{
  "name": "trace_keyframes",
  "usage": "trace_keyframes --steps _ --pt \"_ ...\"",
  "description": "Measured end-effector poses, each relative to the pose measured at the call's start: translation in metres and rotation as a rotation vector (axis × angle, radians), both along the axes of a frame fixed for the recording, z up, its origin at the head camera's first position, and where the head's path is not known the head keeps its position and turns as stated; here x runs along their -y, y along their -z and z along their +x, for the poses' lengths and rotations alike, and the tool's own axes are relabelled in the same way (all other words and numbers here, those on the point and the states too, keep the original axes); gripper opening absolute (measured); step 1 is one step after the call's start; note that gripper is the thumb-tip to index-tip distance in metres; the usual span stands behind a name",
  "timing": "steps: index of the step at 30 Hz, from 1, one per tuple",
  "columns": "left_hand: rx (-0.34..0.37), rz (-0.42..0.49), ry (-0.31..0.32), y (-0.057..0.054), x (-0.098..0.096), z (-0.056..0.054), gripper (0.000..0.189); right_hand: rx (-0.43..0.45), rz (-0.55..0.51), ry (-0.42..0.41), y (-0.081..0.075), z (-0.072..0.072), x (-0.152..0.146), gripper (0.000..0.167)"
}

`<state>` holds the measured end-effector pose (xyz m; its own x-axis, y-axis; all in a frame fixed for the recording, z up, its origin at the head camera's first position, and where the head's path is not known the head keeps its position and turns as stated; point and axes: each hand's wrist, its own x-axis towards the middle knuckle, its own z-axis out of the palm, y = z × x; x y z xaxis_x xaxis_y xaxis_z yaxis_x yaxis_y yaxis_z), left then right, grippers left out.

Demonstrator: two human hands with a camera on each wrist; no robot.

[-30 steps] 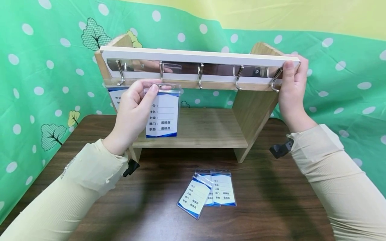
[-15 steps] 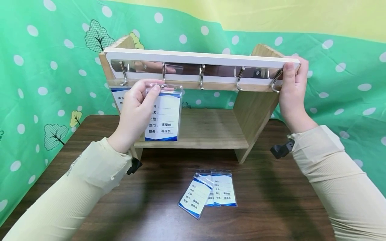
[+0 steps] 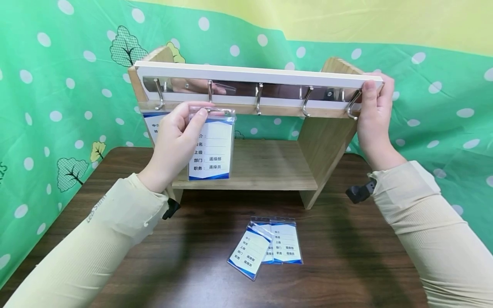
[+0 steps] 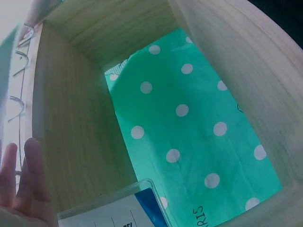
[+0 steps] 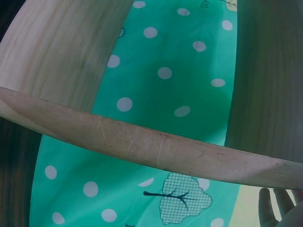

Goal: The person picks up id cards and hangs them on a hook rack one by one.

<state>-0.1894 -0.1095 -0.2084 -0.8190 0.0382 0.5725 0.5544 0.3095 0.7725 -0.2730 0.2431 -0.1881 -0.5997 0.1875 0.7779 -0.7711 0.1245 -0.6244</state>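
Observation:
In the head view my left hand (image 3: 175, 143) pinches the clear top edge of an ID badge (image 3: 212, 149) in a plastic sleeve, thumb in front. The badge hangs upright just under the second hook (image 3: 210, 90) of a metal hook rail. Another badge (image 3: 152, 124) hangs below the first hook (image 3: 158, 95), partly hidden behind my left hand. My right hand (image 3: 375, 115) grips the right end of the white board (image 3: 246, 72), thumb on its front by the last hook. In the left wrist view, fingers (image 4: 33, 165) show near the hooks.
The wooden shelf stand (image 3: 250, 167) carries the rail and stands on a dark wooden table (image 3: 327, 265). Several overlapping badges (image 3: 248, 252) lie on the table in front of it. A green dotted cloth (image 3: 96, 85) hangs behind.
The head view has shifted slightly. My left hand keeps its pinch on the badge near the second hook, the badge moving a little to the right. My right hand stays on the board.

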Motion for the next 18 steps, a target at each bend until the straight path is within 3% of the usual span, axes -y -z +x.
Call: trace_keyframes --steps 6,14,18 --pt "0.036 0.006 0.005 -0.0005 0.0017 -0.0016 0.032 -0.008 -0.001 -0.007 0.0007 0.0002 -0.0006 0.013" --pt "0.047 0.036 0.111 0.0010 0.0039 -0.0042 0.033 0.003 -0.004 -0.024 0.0010 0.0011 -0.0011 0.014" --pt "0.049 0.045 0.113 0.0019 0.0039 -0.0054 0.033 -0.001 0.005 -0.006 0.0010 0.0003 -0.0017 0.015"
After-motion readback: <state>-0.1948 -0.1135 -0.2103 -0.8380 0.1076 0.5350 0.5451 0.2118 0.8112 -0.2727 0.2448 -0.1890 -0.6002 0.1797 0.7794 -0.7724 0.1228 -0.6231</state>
